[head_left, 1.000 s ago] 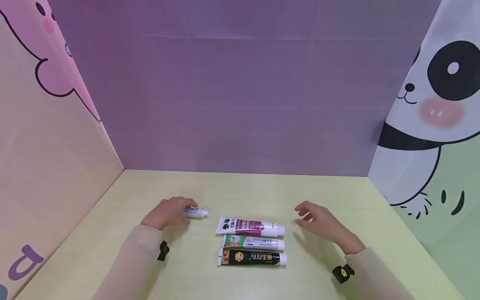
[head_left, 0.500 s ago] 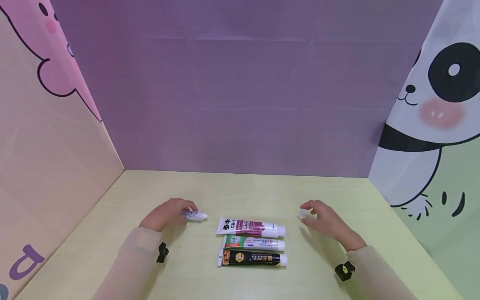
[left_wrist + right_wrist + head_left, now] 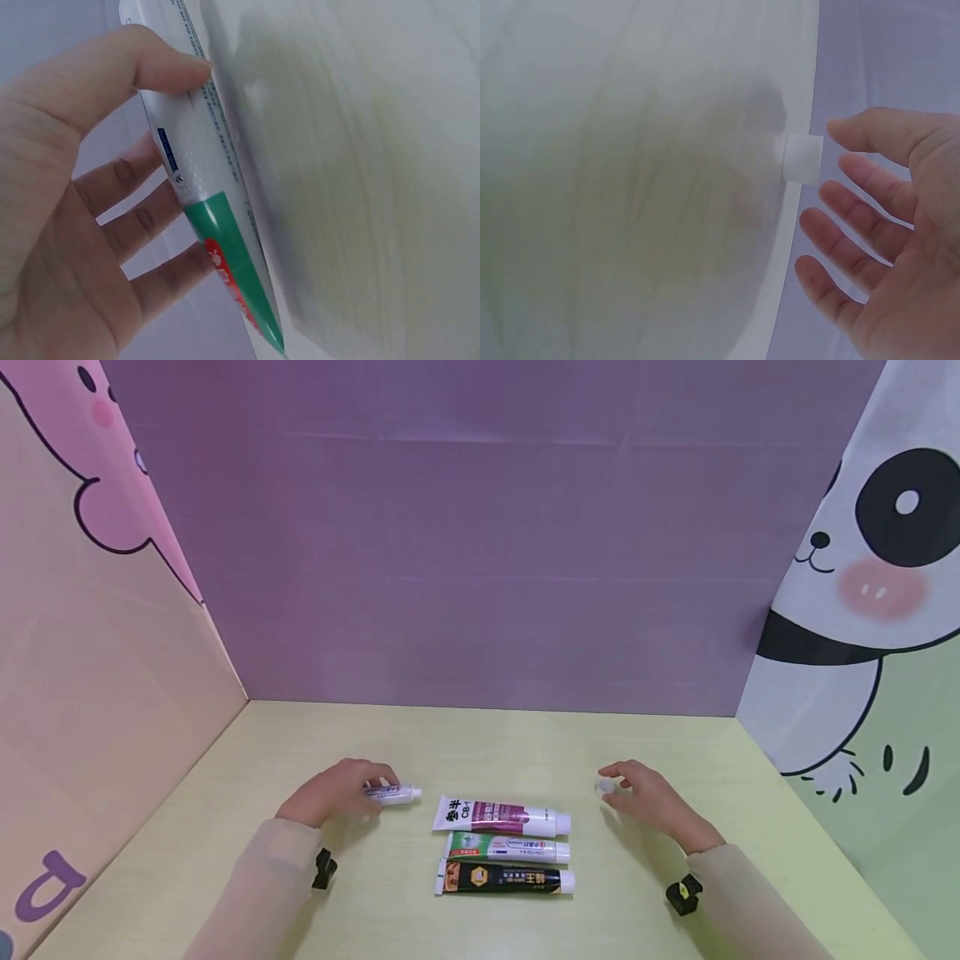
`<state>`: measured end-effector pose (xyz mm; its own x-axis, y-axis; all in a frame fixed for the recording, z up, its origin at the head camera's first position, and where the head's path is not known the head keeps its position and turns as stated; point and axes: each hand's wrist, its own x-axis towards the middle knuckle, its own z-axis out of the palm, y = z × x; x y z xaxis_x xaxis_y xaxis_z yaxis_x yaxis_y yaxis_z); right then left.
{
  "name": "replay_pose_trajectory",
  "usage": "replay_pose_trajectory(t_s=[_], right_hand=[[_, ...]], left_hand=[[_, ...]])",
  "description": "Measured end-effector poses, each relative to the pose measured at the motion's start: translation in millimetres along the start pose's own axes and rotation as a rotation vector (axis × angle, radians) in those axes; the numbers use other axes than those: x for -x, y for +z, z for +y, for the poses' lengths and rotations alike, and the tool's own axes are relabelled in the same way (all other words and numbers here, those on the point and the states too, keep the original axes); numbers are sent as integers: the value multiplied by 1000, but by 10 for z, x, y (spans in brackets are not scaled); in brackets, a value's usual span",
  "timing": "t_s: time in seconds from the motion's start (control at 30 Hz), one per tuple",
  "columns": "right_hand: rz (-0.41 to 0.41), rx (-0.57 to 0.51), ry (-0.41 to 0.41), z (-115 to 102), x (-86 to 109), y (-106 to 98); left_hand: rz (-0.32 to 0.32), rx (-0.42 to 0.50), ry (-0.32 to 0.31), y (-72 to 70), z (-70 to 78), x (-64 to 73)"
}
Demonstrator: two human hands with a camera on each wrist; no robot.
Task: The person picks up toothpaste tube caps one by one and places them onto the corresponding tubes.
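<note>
My left hand (image 3: 341, 791) grips a white and green toothpaste tube (image 3: 199, 150) low over the table at the left, with the thumb on one side and fingers on the other. In the head view that toothpaste tube (image 3: 393, 794) points its narrow, uncapped-looking end to the right. A small white cap (image 3: 802, 159) stands on the table, also visible in the head view as a pale cap (image 3: 604, 787). Beside it my right hand (image 3: 651, 797) has its thumb and loosely bent fingers spread around the cap; the right wrist view shows a small gap between them.
Between the hands three capped toothpaste tubes lie side by side: a white and purple tube (image 3: 501, 816), a green and white tube (image 3: 508, 847) and a black tube (image 3: 504, 877). A purple backdrop (image 3: 487, 552) and printed side panels (image 3: 832, 693) enclose the pale table (image 3: 495, 743).
The white cap has come into sight at my right fingers, which have opened away from it. My left hand has shifted the held tube slightly to the right.
</note>
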<state>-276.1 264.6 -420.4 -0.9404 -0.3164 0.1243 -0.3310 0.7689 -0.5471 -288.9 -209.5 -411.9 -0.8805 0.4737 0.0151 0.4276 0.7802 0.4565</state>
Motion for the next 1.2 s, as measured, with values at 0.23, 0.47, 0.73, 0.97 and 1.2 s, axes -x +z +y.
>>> replay_pose_trajectory(t_s=[0.23, 0.47, 0.73, 0.97, 1.2], right_hand=[[-31, -10, 3, 16, -57, 15], [-58, -18, -4, 20, -75, 34], [-63, -5, 17, 21, -80, 37], [-59, 11, 11, -13, -55, 12], [-46, 6, -22, -47, 5, 1]], left_hand=[[22, -35, 73, -12, 37, -28], [49, -43, 87, -13, 138, -39], [80, -19, 147, -20, 215, -60], [85, 13, 173, -21, 291, -67], [76, 39, 172, -5, 340, -77]])
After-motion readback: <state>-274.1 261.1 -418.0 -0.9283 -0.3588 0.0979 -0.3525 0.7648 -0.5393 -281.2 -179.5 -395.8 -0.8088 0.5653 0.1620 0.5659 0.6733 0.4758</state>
